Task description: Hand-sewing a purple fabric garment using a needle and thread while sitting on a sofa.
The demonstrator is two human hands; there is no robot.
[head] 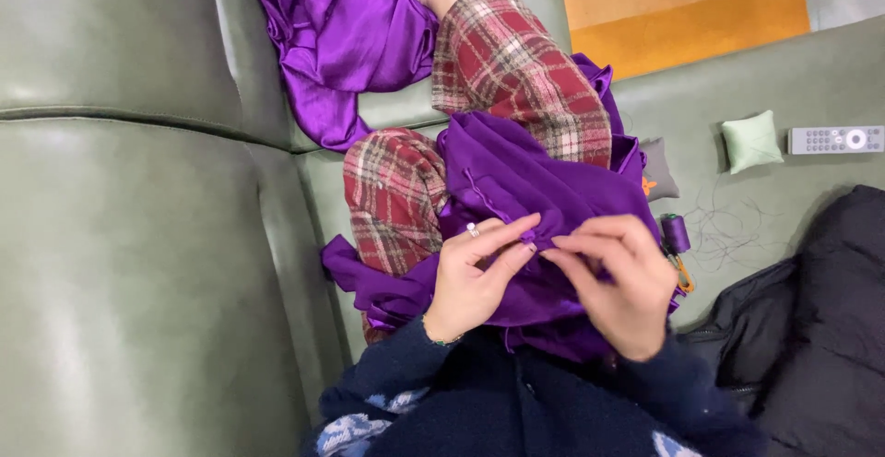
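1. At frame centre, my left hand (468, 277) pinches a fold of the purple fabric (525, 190), thumb and forefinger closed on it; a ring sits on 1 finger.
2. My right hand (619, 282) meets it, fingertips narrowed onto the same fold.
3. The fabric lies over the plaid trouser legs (516, 61) on a green leather sofa (120, 236).
4. Right of centre: purple thread spool (676, 232), pale green pincushion (751, 141), grey remote (836, 139).
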